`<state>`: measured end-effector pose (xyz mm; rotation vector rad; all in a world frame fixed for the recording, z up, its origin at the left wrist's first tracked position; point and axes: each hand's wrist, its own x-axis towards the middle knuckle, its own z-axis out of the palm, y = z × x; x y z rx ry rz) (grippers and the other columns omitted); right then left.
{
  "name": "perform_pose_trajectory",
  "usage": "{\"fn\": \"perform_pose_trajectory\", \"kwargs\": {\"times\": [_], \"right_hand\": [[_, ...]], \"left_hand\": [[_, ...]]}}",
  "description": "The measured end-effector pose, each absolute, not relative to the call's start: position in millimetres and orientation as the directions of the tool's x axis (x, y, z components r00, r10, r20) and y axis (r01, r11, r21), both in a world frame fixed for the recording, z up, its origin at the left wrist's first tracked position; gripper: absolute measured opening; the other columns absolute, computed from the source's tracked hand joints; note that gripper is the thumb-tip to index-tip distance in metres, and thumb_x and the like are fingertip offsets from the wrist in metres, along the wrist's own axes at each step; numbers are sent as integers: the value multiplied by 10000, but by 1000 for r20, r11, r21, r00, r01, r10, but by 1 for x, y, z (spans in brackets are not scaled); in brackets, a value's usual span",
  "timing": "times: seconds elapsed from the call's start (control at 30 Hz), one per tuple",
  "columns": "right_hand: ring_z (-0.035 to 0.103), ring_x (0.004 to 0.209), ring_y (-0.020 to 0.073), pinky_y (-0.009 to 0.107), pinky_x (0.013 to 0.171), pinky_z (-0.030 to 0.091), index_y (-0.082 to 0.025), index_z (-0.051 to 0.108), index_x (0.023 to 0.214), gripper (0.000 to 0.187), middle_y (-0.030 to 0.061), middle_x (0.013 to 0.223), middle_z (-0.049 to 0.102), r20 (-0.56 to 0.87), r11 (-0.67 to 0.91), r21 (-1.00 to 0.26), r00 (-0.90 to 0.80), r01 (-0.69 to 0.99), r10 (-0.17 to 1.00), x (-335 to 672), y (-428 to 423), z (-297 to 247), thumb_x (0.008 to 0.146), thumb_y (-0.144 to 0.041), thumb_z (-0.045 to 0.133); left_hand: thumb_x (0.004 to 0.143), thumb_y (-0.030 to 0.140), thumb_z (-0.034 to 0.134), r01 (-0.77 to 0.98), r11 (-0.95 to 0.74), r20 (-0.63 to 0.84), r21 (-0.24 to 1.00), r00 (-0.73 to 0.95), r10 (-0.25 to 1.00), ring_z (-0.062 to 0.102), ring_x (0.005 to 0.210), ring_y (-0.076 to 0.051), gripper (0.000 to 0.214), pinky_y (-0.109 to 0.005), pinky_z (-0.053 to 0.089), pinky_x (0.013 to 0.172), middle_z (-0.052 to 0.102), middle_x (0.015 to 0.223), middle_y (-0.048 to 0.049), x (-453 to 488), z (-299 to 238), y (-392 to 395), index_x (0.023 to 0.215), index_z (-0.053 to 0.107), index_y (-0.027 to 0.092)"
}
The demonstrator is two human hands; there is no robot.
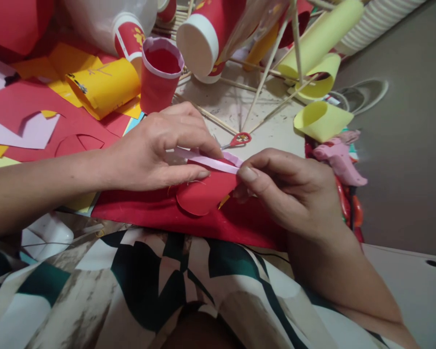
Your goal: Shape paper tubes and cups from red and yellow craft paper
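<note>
A narrow pink paper strip [212, 162] curves along the edge of a red paper piece [202, 196] with a rounded end. My left hand [152, 150] is closed around the strip and the edge of the red paper, thumb on the near side and fingers behind. At the strip's right end, my right hand [294, 194] pinches it between thumb and forefinger. Just beyond the fingertips lie small red-handled scissors [241, 139]. Behind my left hand stands a red paper cup [159, 89] with a pink band around its rim. Dark red material [138, 211] lies beneath my hands.
Yellow rolled paper [111, 87] and red, pink and orange sheets cover the left side. Wooden sticks [267, 80] form a frame at the back, near red-and-white cups [199, 46]. Pale yellow tubes [323, 118] and a pink glue gun [343, 157] are at the right edge.
</note>
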<state>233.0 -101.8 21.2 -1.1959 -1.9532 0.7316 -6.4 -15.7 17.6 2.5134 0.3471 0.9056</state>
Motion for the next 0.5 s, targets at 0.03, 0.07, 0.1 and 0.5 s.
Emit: {"fn": "perform_pose_trajectory", "kwargs": {"times": [0.03,0.07,0.1,0.5], "right_hand": [[590,552,114,261,550,449,-217,624,807,194,-22,645,649,276,403,-764,-309,505,910,233,-102,21,994,-265,606],[591,551,118,262,545,447,-217,621,808,197,-21,643,646,269,398,-764,-310,509,912,233,-102,22,997,-270,600],[591,549,122,264,539,446,-218,618,809,200,-20,640,643,263,394,-764,-311,511,913,233,-102,22,999,-273,594],[561,539,115,268,532,441,-228,621,790,216,-19,641,627,292,455,-708,-362,540,885,235,-99,24,993,-297,597]], "left_hand": [[942,278,682,81,-882,558,463,747,361,678,993,-203,181,-332,566,890,760,968,-70,-6,18,-16,1093,730,192],[950,263,671,79,-891,574,446,739,353,677,995,-196,182,-330,566,891,762,983,-64,-6,18,-16,1109,725,194],[955,248,661,72,-899,589,433,732,342,679,983,-187,174,-326,566,882,764,982,-56,-5,18,-17,1108,724,196],[961,288,664,57,-861,553,505,745,374,666,879,-182,137,-352,569,814,746,850,-40,-7,28,-14,955,791,238]]}}
